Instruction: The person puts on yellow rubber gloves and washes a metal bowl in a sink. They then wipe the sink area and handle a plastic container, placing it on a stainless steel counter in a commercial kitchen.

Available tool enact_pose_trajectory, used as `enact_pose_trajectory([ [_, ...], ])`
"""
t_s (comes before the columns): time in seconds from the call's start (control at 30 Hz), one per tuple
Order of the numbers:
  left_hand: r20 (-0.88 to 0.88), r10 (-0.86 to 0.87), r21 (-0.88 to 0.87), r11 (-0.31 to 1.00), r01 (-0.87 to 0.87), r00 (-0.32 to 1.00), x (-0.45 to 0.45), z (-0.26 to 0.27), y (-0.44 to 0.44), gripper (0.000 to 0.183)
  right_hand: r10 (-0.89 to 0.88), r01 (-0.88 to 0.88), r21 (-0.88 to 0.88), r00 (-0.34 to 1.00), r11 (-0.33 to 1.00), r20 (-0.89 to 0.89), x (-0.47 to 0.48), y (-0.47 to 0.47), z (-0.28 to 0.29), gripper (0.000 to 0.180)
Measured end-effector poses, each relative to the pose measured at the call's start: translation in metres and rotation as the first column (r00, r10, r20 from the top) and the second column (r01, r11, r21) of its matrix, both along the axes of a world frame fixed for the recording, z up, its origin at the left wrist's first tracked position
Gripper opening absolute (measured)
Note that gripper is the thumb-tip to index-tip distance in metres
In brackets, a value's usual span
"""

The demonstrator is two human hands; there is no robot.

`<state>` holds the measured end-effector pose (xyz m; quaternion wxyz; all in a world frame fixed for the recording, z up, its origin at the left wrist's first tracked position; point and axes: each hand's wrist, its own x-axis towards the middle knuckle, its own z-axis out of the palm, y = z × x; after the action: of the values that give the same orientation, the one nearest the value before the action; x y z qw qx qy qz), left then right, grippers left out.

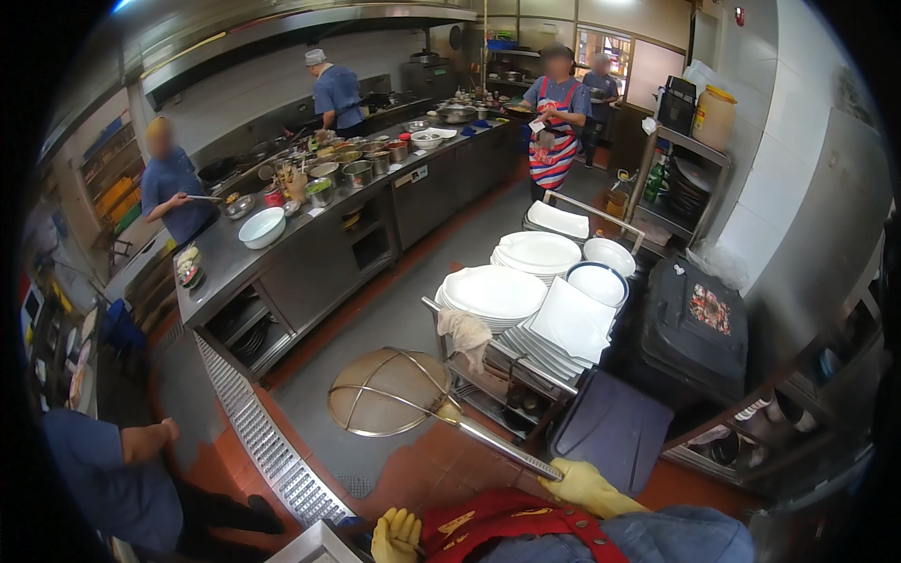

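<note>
My right hand, in a yellow rubber glove, grips the end of the metal handle of a large round wire-mesh strainer. The strainer's mesh bowl is held out over the floor, crossed by metal bracing bars. Its long handle slants down to my glove. At the bottom edge, my left hand wears a matching glove, with its fingers loosely curled and nothing visible in them. It is near the corner of a stainless-steel basin or counter. Part of this hand is cut off by the frame.
A metal trolley carries stacks of white plates and a hanging cloth. Right of it stand black bins. A person stands at left beside the floor drain grate. Several others work around the steel counter.
</note>
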<state>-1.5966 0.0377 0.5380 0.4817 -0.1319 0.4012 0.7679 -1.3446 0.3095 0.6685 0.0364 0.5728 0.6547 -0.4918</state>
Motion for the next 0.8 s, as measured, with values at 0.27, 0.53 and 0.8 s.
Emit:
enact_pose_trajectory([
  [0.27, 0.048, 0.049, 0.009, 0.999, -0.049, 0.998, 0.029, -0.01, -0.001, 0.059, 0.122, -0.121, 0.069, 0.992, 0.99, -0.012, 0.029, 0.011, -0.029, 0.019],
  [0.53, 0.08, 0.102, -0.052, 0.994, -0.098, 0.992, 0.063, -0.006, 0.001, 0.056, 0.194, -0.199, 0.046, 0.977, 0.979, 0.093, 0.048, 0.023, -0.019, 0.024],
  [0.8, 0.086, 0.05, -0.012, 0.999, -0.05, 0.995, 0.081, -0.019, 0.007, 0.055, 0.212, -0.22, 0.061, 0.971, 0.974, 0.106, 0.066, 0.029, -0.018, 0.024],
])
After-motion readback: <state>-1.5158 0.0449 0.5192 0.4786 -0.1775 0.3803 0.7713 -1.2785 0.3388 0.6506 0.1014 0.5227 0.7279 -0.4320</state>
